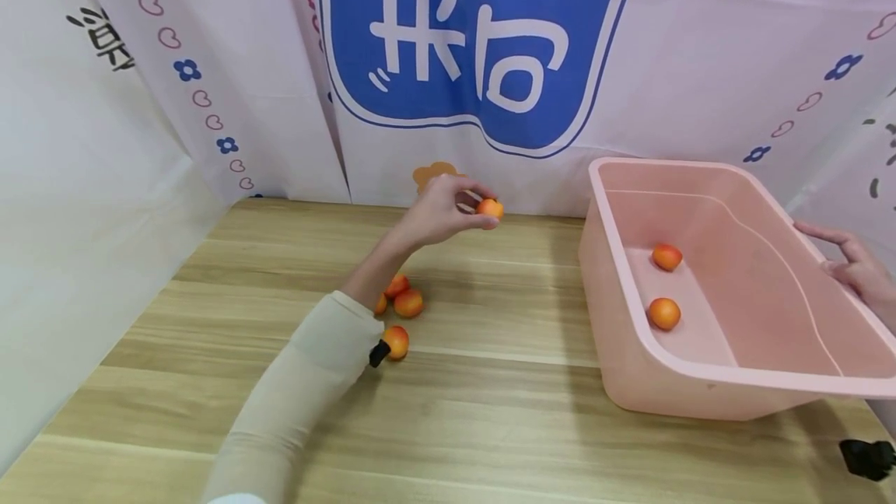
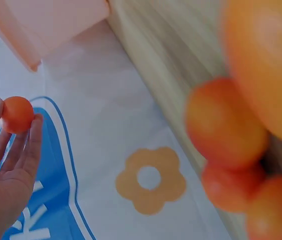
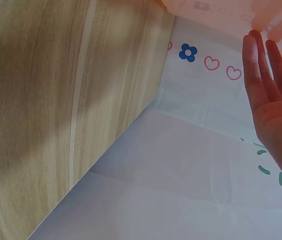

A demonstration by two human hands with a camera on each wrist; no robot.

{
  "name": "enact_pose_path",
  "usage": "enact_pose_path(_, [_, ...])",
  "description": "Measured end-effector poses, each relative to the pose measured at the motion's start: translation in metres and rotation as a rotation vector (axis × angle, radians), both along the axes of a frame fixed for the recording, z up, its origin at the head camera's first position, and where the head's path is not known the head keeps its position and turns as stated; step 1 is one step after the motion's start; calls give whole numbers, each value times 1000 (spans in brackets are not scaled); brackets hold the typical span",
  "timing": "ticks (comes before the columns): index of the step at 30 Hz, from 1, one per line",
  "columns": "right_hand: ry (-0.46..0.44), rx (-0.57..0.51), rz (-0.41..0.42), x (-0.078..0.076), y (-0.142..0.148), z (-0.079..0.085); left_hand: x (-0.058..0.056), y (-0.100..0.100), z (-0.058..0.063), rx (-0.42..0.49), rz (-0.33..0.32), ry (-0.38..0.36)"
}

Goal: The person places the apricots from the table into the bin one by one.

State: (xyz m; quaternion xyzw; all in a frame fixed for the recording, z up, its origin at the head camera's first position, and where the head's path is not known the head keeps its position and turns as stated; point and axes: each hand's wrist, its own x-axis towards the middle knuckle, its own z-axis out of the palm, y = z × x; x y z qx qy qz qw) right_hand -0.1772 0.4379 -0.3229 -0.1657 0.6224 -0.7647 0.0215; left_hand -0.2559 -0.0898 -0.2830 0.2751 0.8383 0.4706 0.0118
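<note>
My left hand pinches an orange-red apricot between thumb and fingertips, raised over the far edge of the table. The left wrist view shows that apricot at the fingertips. Below my left forearm, several more apricots lie on the wood, partly covered by the sleeve. A pink plastic tub stands at the right, with two apricots on its floor. My right hand touches the tub's right rim. Its fingers look straight in the right wrist view, close against the tub's outer wall.
The wooden table reaches back to a white printed cloth with a large blue emblem. More white cloth bounds the left side. A small black object shows at the lower right.
</note>
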Motion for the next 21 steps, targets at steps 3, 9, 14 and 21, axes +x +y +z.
enact_pose_path(3, [-28, 34, -13, 2, 1, 2, -1, 14, 3, 16, -20, -27])
enact_pose_path(9, [15, 28, -4, 0, 1, 1, -2, 40, 8, 71, -51, -31])
enact_pose_path(14, [45, 4, 25, -3, 3, -1, 0, 59, 14, 68, -44, -63])
enact_pose_path(21, [23, 53, 28, 0, 4, 1, 2, 82, 21, 114, -88, -83])
